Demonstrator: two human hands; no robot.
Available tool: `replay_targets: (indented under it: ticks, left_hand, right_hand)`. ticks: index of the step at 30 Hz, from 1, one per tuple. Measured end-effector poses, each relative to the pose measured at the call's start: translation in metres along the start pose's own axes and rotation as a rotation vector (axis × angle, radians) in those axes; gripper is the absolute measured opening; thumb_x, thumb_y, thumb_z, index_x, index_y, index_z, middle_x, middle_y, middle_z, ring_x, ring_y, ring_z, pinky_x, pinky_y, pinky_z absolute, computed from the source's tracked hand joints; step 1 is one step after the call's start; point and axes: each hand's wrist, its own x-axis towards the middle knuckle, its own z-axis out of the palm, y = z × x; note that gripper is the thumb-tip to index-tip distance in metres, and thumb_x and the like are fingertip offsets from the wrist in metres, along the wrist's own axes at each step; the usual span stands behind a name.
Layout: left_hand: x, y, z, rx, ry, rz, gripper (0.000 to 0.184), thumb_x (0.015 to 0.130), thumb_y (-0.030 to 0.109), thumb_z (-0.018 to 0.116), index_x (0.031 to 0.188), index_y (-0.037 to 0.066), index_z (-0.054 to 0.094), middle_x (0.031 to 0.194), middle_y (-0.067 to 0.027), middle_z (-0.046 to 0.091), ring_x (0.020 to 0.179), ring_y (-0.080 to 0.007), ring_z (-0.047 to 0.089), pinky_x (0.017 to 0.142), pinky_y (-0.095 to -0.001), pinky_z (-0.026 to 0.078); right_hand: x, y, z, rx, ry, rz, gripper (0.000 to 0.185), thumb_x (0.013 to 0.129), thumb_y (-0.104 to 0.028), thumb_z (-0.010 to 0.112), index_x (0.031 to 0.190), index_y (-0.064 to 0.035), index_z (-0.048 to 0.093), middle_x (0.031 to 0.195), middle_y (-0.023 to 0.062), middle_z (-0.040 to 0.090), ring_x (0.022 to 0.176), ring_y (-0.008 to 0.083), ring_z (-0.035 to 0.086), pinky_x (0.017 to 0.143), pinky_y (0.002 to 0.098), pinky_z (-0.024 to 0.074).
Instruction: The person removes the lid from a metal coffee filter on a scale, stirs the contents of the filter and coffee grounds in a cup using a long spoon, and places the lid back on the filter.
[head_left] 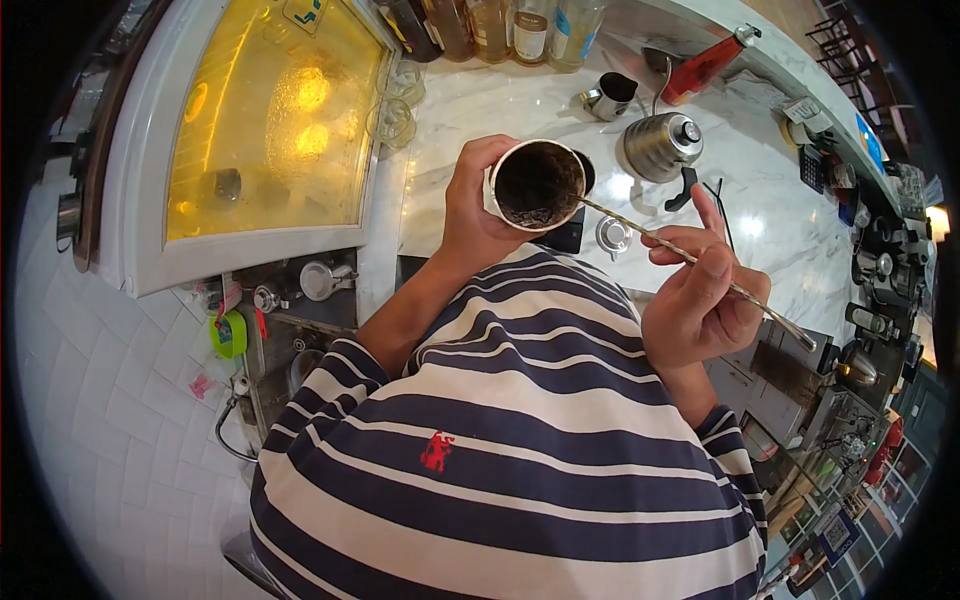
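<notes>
Curving around the left side of a pale-rimmed cup (497,190), the left hand (480,210) in the head view holds it with the fingers partly closed against its wall. The cup is raised over the near part of the marble worktop (470,110), towards its left edge, its mouth facing the camera; the inside is dark, with wet-looking dark matter at the bottom.

The right hand (705,295) pinches a thin twisted metal rod (645,230) between thumb and fingers, with one finger raised and extended away from it. One end of the rod reaches over the cup's right rim into its mouth, and the other sticks out beyond the hand, down to the right.

Beyond the cup, bottles (490,30) line up by the far left corner of the worktop, with clear glasses (392,122) along its left edge. A steel pitcher (610,97) and a steel kettle (655,146) with a black handle stand towards the far edge, near a red bottle-like object (703,72). A small round metal piece (613,235) lies nearer the striped shirt (540,400).
</notes>
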Motion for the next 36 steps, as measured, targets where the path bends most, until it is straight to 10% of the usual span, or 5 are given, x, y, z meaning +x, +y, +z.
replay_targets:
  ticks: [36]
  left_hand:
    - [-0.003, -0.003, 0.001, 0.020, -0.012, -0.052, 0.092, 0.063, 0.008, 0.099, 0.137, 0.003, 0.046, 0.130, -0.0125, 0.056, 0.119, -0.0229, 0.062, 0.102, -0.0349, 0.052]
  right_hand:
    - [-0.024, 0.031, -0.014, 0.131, 0.091, 0.054, 0.019, 0.112, -0.019, 0.041, 0.102, -0.0027, 0.039, 0.080, 0.0223, 0.071, 0.072, 0.0256, 0.074, 0.108, 0.0719, 0.0400]
